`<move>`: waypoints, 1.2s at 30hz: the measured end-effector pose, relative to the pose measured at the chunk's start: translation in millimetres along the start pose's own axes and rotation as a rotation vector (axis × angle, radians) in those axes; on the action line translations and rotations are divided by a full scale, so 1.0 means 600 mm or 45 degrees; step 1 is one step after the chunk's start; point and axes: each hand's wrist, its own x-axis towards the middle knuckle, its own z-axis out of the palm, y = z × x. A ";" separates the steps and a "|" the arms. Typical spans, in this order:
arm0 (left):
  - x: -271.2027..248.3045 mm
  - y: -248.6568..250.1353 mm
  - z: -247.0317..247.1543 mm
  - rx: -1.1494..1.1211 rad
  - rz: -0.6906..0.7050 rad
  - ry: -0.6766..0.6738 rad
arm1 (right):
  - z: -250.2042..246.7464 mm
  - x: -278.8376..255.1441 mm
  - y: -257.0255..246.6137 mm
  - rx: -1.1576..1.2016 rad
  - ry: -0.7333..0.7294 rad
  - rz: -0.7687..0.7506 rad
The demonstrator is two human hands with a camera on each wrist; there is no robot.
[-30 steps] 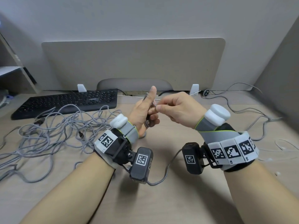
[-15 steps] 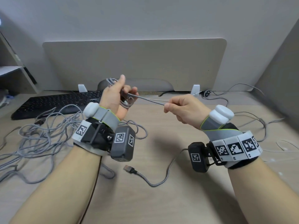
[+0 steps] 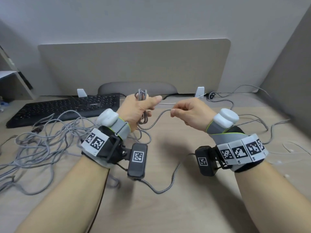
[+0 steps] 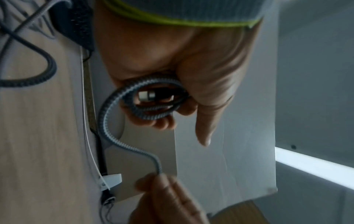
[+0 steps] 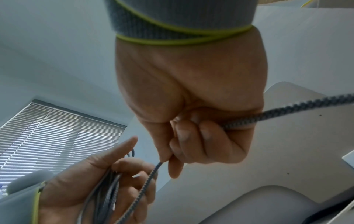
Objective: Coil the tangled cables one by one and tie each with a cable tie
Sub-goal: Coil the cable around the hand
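Note:
My left hand [image 3: 143, 108] is raised over the desk and grips a small coil of grey braided cable [image 3: 141, 95]. In the left wrist view the coil's loops [image 4: 122, 92] lie in the curled fingers, with a metal plug [image 4: 145, 95] inside them. My right hand [image 3: 174, 112] pinches the same cable a short way off. A slack length [image 3: 156, 121] sags between the hands. In the right wrist view the right hand [image 5: 172, 159] closes round the cable [image 5: 287, 115], which runs out past the palm. The free tail [image 3: 170, 182] lies on the desk under my wrists.
A tangled heap of grey cables [image 3: 42, 145] covers the desk's left side in front of a black keyboard [image 3: 67, 108]. A beige divider panel [image 3: 134, 68] stands at the back. Thin grey cables [image 3: 252, 121] and pale thin strands [image 3: 294, 148] lie at the right.
My left hand has swung right, back toward the right hand, carrying the coil. The cable between the hands, taut half a second ago, now hangs slack. The right hand has barely moved.

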 end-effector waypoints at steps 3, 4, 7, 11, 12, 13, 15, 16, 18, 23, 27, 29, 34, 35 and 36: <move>-0.013 -0.002 0.017 0.038 -0.041 -0.162 | -0.006 -0.001 -0.005 0.018 0.044 -0.050; -0.018 -0.001 0.022 0.038 -0.064 -0.213 | -0.008 -0.001 -0.006 0.035 0.053 -0.057; -0.026 -0.005 0.033 0.034 -0.099 -0.273 | -0.013 -0.002 -0.007 0.078 0.065 -0.065; -0.026 -0.008 0.039 0.054 -0.077 -0.270 | -0.010 -0.004 -0.011 0.075 0.059 -0.077; -0.026 -0.009 0.039 0.049 -0.084 -0.280 | -0.010 -0.003 -0.011 0.070 0.063 -0.076; -0.026 -0.011 0.040 0.050 -0.092 -0.292 | -0.011 -0.003 -0.012 0.082 0.063 -0.072; -0.025 -0.015 0.040 0.059 -0.105 -0.313 | -0.013 -0.004 -0.012 0.123 0.049 -0.065; -0.025 -0.018 0.041 0.066 -0.108 -0.329 | -0.013 -0.005 -0.012 0.125 0.046 -0.063; -0.025 -0.020 0.042 0.098 -0.111 -0.346 | -0.013 -0.006 -0.012 0.103 0.058 -0.059; -0.022 -0.025 0.038 0.194 -0.123 -0.440 | -0.006 -0.003 -0.009 0.163 0.052 -0.034; -0.012 -0.020 0.024 0.097 -0.072 -0.249 | -0.005 -0.004 -0.011 0.179 0.033 -0.026; -0.001 -0.016 0.007 -0.082 -0.052 -0.047 | -0.009 -0.005 -0.011 0.200 0.010 0.003; 0.010 -0.008 -0.020 -0.290 -0.013 0.133 | -0.016 -0.006 -0.014 0.195 0.027 0.001; 0.008 -0.009 -0.014 -0.276 -0.029 0.087 | -0.016 -0.007 -0.016 0.208 0.045 -0.013; 0.004 -0.012 -0.005 -0.261 -0.053 0.037 | -0.016 -0.008 -0.019 0.227 0.058 -0.031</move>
